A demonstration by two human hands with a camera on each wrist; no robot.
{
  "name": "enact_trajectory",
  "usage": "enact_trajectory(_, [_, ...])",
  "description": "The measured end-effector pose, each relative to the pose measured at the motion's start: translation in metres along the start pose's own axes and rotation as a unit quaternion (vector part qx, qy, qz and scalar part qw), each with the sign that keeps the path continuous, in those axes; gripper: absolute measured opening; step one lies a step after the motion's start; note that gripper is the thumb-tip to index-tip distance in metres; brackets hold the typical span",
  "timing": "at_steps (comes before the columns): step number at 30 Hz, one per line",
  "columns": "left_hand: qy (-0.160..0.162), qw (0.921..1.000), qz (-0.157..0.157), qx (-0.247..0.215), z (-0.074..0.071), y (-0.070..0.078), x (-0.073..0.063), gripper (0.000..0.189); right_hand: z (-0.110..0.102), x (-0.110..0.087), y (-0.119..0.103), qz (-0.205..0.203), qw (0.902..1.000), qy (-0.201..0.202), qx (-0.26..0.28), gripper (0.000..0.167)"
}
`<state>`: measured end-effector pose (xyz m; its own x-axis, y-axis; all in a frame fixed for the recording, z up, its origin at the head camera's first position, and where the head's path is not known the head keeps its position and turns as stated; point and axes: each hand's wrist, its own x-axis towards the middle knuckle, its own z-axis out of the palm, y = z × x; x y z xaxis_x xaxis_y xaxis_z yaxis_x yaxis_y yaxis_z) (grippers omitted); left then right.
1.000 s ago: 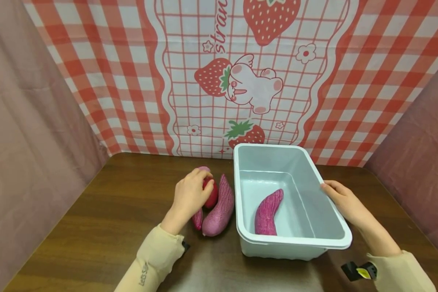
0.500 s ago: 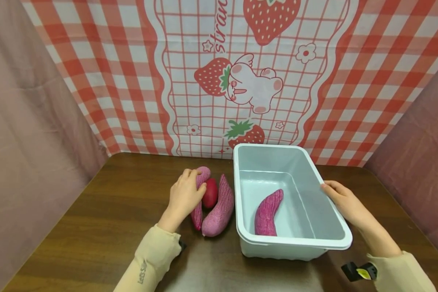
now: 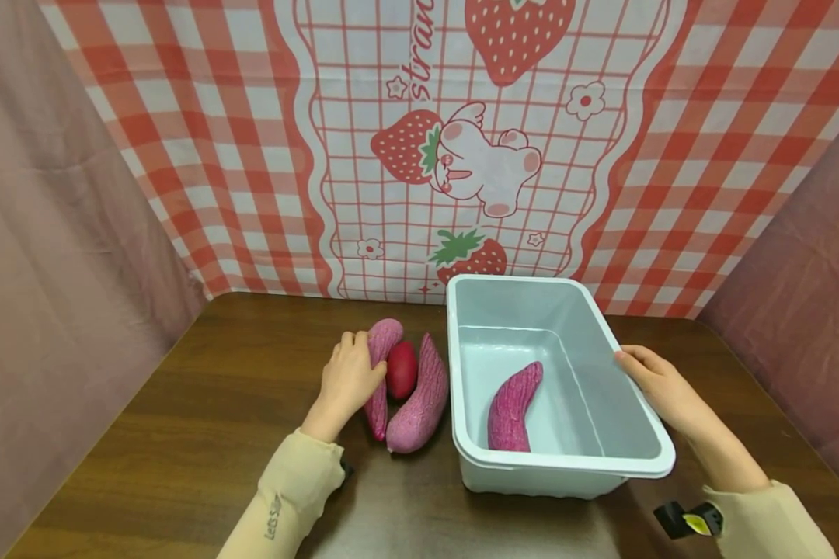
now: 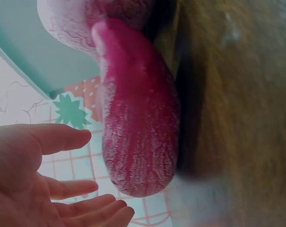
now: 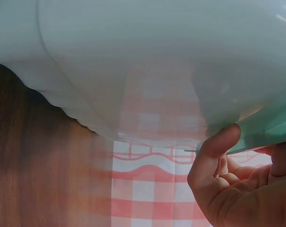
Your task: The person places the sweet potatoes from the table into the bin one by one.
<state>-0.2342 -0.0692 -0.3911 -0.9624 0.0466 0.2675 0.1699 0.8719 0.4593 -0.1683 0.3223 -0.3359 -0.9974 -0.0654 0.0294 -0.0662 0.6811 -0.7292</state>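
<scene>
My left hand [image 3: 346, 380] is at the left side of a long pinkish-purple sweet potato [image 3: 386, 335], partly covering it in the head view. In the left wrist view the fingers are spread beside a sweet potato [image 4: 140, 123], with a gap between. To its right lie a smooth dark red oval vegetable [image 3: 402, 370] and a larger curved sweet potato [image 3: 419, 404]. My right hand [image 3: 660, 388] grips the right rim of a pale blue-grey plastic tub [image 3: 562, 464], thumb and fingers over the edge. Inside the tub lies one curved purple sweet potato [image 3: 515, 407].
The brown wooden table [image 3: 182, 435] carries everything. A red-and-white checked cloth [image 3: 252, 194] with strawberry prints hangs behind it, close to the tub's far end. Pink curtains [image 3: 63, 272] close in both sides.
My left hand has drawn back to the left, off the red oval vegetable, which shows fully now, as does more of the left sweet potato. The right hand and tub have stayed put.
</scene>
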Motion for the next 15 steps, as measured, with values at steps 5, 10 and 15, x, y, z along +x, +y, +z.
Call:
enact_trajectory(5, [-0.007,0.9999,-0.009,0.005,0.0042,-0.0038,0.0008,0.051,-0.0002,0.0001,0.0000,0.000,1.0000,-0.002,0.003,0.049])
enact_trajectory(10, [-0.011,0.9998,-0.014,0.007,0.0075,-0.0062,0.0014,0.051,-0.0002,0.0005,0.0005,-0.002,1.0000,-0.001,0.005,0.048])
enact_trajectory(15, [-0.028,0.9994,-0.022,0.003,0.0101,-0.0078,0.0017,0.055,-0.0001,0.0008,0.0016,0.002,1.0000,-0.004,0.003,0.049])
